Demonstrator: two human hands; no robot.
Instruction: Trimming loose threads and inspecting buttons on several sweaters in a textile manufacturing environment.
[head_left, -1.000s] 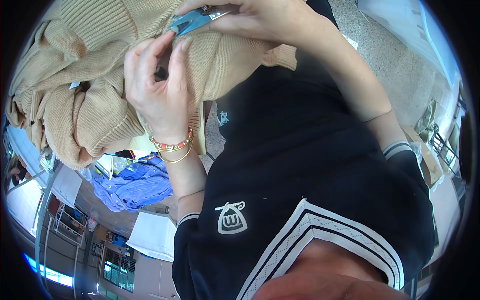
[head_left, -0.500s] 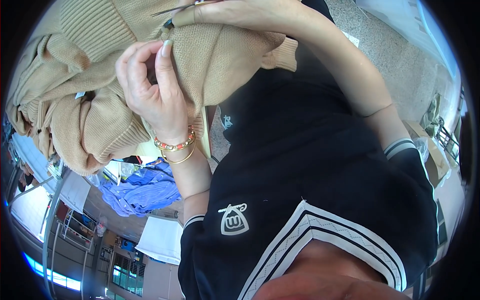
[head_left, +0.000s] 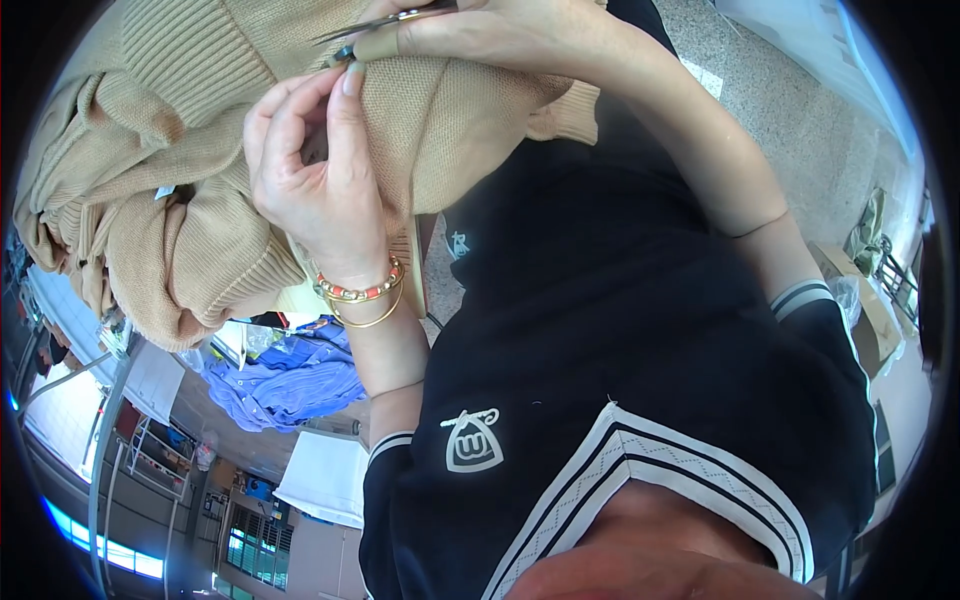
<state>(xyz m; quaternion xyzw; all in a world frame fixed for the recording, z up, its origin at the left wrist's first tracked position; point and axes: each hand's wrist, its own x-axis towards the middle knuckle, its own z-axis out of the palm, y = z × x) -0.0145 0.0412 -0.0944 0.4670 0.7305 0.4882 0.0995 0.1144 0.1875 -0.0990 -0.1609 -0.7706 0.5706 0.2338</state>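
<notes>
Tan knit sweater bunched at chest height: soft, light, stretchy, likely to sag; best held at a gathered fold. Left hand pinches the knit, grip closed. Right hand grips what appears to be small scissors.

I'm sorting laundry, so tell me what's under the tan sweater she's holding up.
Below the tan knit sweater, a crumpled blue shirt lies on a surface, with a white sheet past it. The sweater covers whatever lies directly beneath its bulk, and the left hand hides part of its front.
</notes>
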